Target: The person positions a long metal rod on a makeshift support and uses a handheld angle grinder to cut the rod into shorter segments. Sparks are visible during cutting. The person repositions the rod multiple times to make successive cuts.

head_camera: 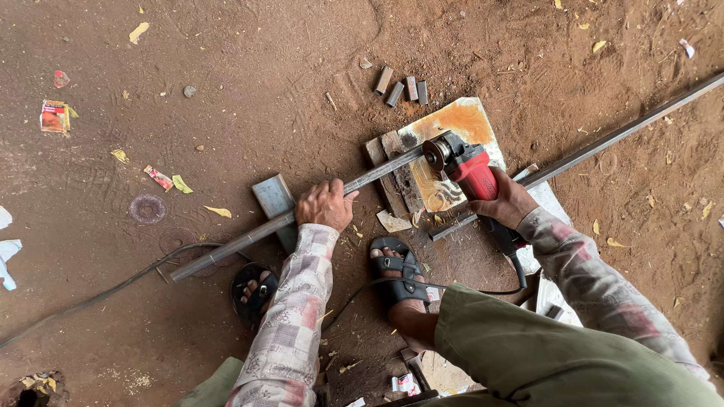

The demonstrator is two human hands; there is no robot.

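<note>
steel tube (249, 235) lies on the dirt floor (226, 60), long axis running from lower left up to upper right, its far end resting on a rusty metal plate (464, 120) and a dark wooden block (400, 177). a flat grey metal piece (273, 197) props it from below near mid-length.

left hand (326, 205) sits on top of the tube just left of the plate, fingers (336, 188) wrapped over it and pressed together, pinning it down. right hand (507, 202) is closed around the body of a red angle grinder (467, 169), fingers curled on the grip. the grinder's disc (434, 154) meets the tube's end over the plate; whether it touches or hangs just off cannot be told. so the tube's working end lies to the right of the left hand and to the upper left of the right hand, with the right hand nearer the disc.

a black cable (392, 285) trails from the grinder back under the knees. two sandalled feet (396, 264) are planted just below the tube. a second long bar (618, 134) runs off to the upper right. short cut pieces (401, 87) lie beyond the plate. scraps of paper and yellow leaves are scattered about.
</note>
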